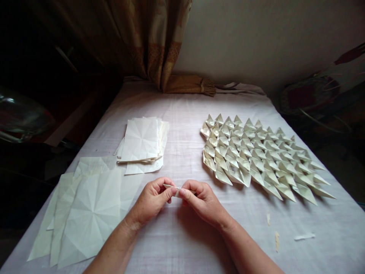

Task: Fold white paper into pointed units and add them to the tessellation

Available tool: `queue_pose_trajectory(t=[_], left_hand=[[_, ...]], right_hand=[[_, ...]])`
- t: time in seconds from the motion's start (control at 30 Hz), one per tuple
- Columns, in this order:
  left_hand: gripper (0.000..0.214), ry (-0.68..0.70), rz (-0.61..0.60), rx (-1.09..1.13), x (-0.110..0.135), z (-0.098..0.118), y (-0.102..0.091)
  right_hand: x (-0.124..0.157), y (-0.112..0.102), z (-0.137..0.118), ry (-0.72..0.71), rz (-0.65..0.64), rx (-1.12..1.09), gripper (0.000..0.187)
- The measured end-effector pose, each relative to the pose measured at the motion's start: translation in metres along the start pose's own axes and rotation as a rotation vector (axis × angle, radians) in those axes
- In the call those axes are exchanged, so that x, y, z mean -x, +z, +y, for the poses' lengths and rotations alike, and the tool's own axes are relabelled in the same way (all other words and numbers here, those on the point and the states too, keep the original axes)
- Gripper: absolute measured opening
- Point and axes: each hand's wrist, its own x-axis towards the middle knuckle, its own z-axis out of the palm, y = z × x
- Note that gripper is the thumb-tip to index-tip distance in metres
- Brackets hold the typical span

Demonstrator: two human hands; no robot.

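Near the middle of the table, both hands pinch one small folded piece of paper [177, 192]. My left hand [154, 196] is closed on its left end, thumb on top. My right hand [201, 198] grips the right end the same way, the thumbs a little apart. Most of the piece is hidden by the fingers, so its full shape cannot be made out. To the right of my hands stand several rows of folded paper boats [253, 156] with pointed tips. Left of them lies a stack of creased paper squares [142, 139].
Larger creased sheets [92, 215] overlap at the front left. Small paper scraps [277, 242] and a white strip [304, 237] lie at the front right. A pale cloth [182, 110] covers the table. A gold curtain [159, 45] hangs onto its far edge, against the wall.
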Motion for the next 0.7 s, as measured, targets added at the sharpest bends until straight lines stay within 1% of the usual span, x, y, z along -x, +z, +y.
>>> queue_pose_trajectory(t=[0.13, 0.2, 0.3, 0.43, 0.57, 0.63, 0.7], left_hand=[[0.042, -0.031, 0.022, 0.031, -0.001, 0.001, -0.001], [0.042, -0.033, 0.042, 0.043, -0.001, 0.002, -0.002], [0.041, -0.044, 0.040, 0.065, -0.001, 0.002, -0.001], [0.043, -0.073, 0.050, 0.140, -0.002, 0.002, -0.003], [0.049, -0.077, 0.020, 0.192, -0.003, 0.000, -0.007], [0.050, -0.062, 0.015, 0.197, -0.003, -0.001, -0.008], [0.050, -0.042, 0.021, 0.195, -0.002, -0.003, -0.008]], right_hand=[[-0.001, -0.004, -0.003, 0.102, -0.073, -0.073, 0.045], [-0.001, -0.004, -0.002, 0.140, -0.088, -0.081, 0.045], [0.001, -0.005, -0.001, 0.191, -0.112, -0.110, 0.047], [0.002, -0.010, -0.002, 0.173, -0.200, -0.208, 0.045], [0.002, -0.015, -0.003, 0.145, -0.278, -0.270, 0.041], [0.002, -0.016, -0.002, 0.150, -0.280, -0.270, 0.042], [0.002, -0.014, -0.002, 0.149, -0.247, -0.236, 0.043]])
